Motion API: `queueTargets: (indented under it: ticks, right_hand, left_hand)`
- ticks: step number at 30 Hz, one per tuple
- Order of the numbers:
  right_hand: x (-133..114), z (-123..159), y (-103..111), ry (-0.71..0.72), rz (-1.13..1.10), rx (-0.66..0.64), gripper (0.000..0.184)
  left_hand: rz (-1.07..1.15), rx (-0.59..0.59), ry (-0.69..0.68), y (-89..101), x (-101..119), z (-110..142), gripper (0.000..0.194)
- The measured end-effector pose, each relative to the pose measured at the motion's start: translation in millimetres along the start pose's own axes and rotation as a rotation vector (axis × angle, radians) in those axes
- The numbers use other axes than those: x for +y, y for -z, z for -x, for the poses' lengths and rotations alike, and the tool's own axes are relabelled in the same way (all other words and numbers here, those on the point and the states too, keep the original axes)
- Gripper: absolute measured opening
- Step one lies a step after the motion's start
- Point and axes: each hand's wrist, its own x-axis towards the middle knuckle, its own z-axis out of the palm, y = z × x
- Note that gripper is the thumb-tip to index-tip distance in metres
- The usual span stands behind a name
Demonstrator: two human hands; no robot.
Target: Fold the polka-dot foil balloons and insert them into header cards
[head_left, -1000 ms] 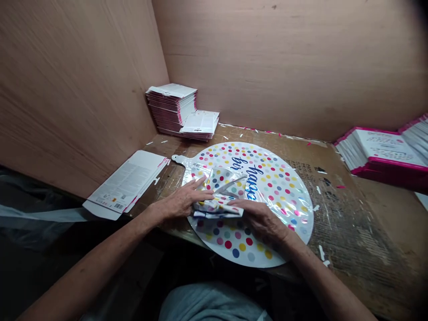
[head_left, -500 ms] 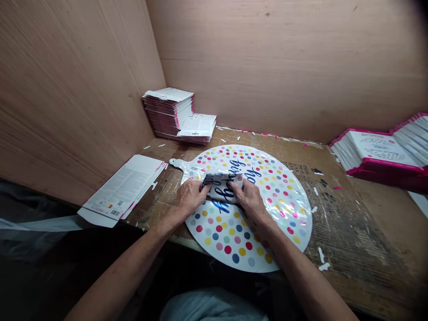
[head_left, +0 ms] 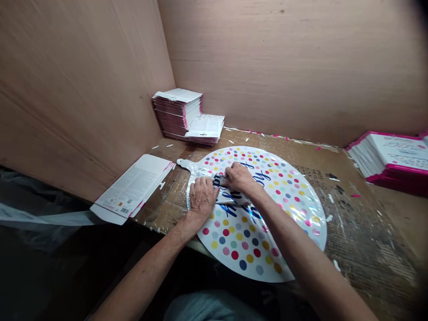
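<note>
Flat foil balloons [head_left: 247, 249], white with coloured dots and dark blue lettering, lie on the cardboard-covered bench, the neck tab pointing left. On top is a partly folded foil balloon [head_left: 227, 197] under both hands. My left hand [head_left: 202, 197] is closed on its left part, with fingers together and thumb toward the middle. Just right of it, my right hand [head_left: 239, 177] pinches the folded foil near its upper edge; its fingertips are partly hidden. My right forearm crosses over the dotted foil.
Printed white cards [head_left: 133, 187] lie at the bench's left edge. A stack of white and pink card sleeves [head_left: 177, 111] stands in the back left corner. More pink-edged packs [head_left: 397, 154] sit at right. Wooden panels [head_left: 284, 67] wall the back and left. Paper scraps dot the cardboard [head_left: 354, 232].
The small folded bundle has been opened into a flatter strip over the lettering. My right hand has moved up and left from the bundle's lower edge; my left hand now lies over its left part.
</note>
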Motion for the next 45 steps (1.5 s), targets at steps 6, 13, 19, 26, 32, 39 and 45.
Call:
queueTargets:
  ticks: [6,13,19,26,32,39,45]
  right_hand:
    - [28.8,18.5,-1.7,0.062,-0.055,-0.138,0.030]
    - [44.0,52.7,-33.3,-0.138,-0.240,-0.083,0.031]
    - [48.4,56.0,-52.2,-0.187,-0.370,0.094,0.024]
    - [77.3,80.0,-56.4,-0.230,-0.624,0.187,0.016]
    - [93.2,101.5,-63.0,-0.211,-0.726,0.209,0.031]
    - [55.9,99.8,-60.8,0.061,-0.711,0.138,0.024]
    - [45.8,94.2,-62.8,0.007,-0.497,0.129,0.022]
  left_hand:
    - [-0.078,0.134,0.220,27.2,-98.1,-1.7,0.037]
    - [-0.320,-0.153,0.190,32.1,-177.5,-3.1,0.041]
    - [-0.317,-0.158,0.049,49.0,-176.5,-17.6,0.033]
    - [-0.047,0.043,-0.369,50.2,-103.1,-10.1,0.031]
    - [0.264,-0.152,-0.630,23.0,-58.0,8.8,0.032]
    - [0.010,-0.252,-0.585,29.3,-20.1,-1.7,0.020]
    - [-0.045,-0.266,-0.692,23.6,-12.0,-15.0,0.014]
